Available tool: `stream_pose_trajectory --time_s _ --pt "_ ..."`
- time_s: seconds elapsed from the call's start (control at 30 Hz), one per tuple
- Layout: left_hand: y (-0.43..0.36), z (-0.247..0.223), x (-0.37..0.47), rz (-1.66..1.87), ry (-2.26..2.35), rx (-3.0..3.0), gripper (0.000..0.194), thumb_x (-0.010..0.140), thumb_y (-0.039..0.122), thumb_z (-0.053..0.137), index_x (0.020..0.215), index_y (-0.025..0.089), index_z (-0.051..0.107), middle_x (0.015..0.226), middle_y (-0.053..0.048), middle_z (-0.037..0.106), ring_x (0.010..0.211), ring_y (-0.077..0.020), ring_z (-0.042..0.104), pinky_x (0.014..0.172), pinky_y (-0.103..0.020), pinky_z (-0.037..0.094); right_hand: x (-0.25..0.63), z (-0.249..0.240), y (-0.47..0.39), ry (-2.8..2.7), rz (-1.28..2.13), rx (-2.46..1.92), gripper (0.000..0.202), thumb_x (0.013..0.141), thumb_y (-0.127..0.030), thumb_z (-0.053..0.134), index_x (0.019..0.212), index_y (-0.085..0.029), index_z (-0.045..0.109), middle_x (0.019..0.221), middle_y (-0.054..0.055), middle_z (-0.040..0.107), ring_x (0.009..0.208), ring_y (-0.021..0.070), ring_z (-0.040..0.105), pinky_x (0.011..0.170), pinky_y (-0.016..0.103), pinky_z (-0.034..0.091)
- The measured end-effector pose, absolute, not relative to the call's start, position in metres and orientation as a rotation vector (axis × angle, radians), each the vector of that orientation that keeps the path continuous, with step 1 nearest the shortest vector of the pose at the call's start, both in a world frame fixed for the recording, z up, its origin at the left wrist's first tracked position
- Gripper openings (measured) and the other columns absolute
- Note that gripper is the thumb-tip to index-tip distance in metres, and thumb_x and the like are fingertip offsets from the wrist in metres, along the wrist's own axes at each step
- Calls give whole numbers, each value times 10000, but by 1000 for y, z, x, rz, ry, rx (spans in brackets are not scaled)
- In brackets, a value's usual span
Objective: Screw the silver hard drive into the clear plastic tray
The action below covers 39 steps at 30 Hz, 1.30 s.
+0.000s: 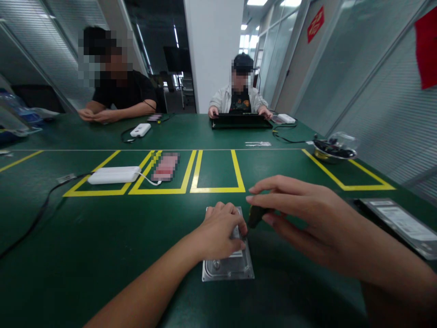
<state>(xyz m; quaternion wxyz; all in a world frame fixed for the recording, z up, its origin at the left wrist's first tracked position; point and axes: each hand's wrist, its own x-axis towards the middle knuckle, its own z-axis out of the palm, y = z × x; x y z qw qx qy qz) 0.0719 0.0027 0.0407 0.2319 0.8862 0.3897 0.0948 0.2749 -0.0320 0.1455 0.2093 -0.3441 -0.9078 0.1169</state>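
Note:
A silver hard drive (228,269) lies flat on the green table (136,246) in front of me, its long side pointing away. My left hand (222,231) rests over its upper half, fingers curled on it and thumb near its right edge, hiding most of the label. Just to the right, my right hand (303,214) pinches a small dark tool (255,216) between thumb and fingers, tilted beside the drive's right edge. Its exact kind and its tip cannot be made out. Further right lies a second hard drive (403,223) with a white label.
Yellow tape outlines (218,189) mark the table. A white power bank (114,175) with a cable stands left, beside a blurred phone-like item (165,166). A metal bowl (332,155) holds dark cables. Two people sit opposite; one holds a black panel (241,120).

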Motion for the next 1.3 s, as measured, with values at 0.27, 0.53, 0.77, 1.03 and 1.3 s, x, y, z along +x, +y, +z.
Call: stream_pose_trajectory --time_s 0.27,0.53,0.77,1.03,1.3 --pt "2 43 72 272 1080 2413 177 763 315 734 930 275 694 1039 -27 552 1015 -276 488 832 -405 381 275 143 -29 -2482 244 -1058 140 937 -225 562 1029 -208 667 1038 74 610 872 168 593 720 263 471" --pt "3 40 72 294 1067 2399 168 761 311 733 914 268 678 1030 -28 547 1008 -281 478 827 -410 364 272 136 -28 -2409 185 -1152 90 871 -219 653 932 -187 595 837 14 568 702 135 521 603 242 381" --pt "1 42 71 273 1058 2408 191 778 313 720 960 305 661 1044 -18 529 1025 -285 467 833 -424 350 270 139 -29 -2412 241 -1135 16 885 -186 624 892 -171 619 879 24 571 737 129 527 623 243 386" --pt "4 44 72 199 1043 2417 181 783 346 695 946 282 649 1048 -19 516 1027 -280 454 836 -432 350 271 139 -30 -2393 362 -1044 183 893 -149 590 1064 -210 618 1025 24 612 834 132 566 719 245 445" --pt "3 44 71 175 1046 2425 217 793 344 682 1000 299 632 1080 -25 505 1044 -280 450 853 -451 348 273 137 -30 -2384 342 -1058 193 896 -164 593 1074 -240 608 1024 1 631 887 148 589 739 250 463"
